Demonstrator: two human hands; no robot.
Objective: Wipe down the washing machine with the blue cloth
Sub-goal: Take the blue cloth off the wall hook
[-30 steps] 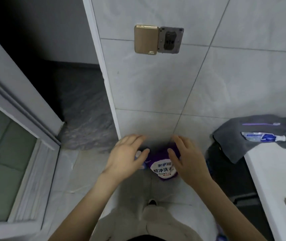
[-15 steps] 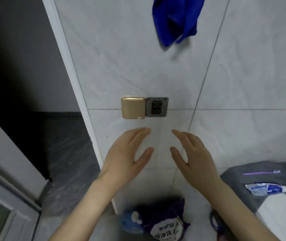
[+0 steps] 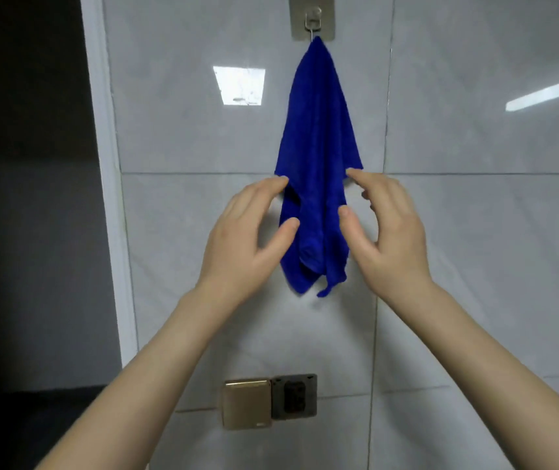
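Our blue cloth (image 3: 317, 147) hangs from the metal hook (image 3: 312, 20) on the tiled wall (image 3: 176, 130), straight down below the hook. Our left hand (image 3: 240, 245) and right hand (image 3: 390, 239) are below the hook too, one on each side of the cloth. Both hands are open, with fingers spread and a bit bent, and they hold nothing. The fingertips are right at the cloth's edges, and we cannot tell if they touch it. We think it is best to grab the cloth high, close under the hook, and lift it up and off, not tug down. We cannot see the washing machine.
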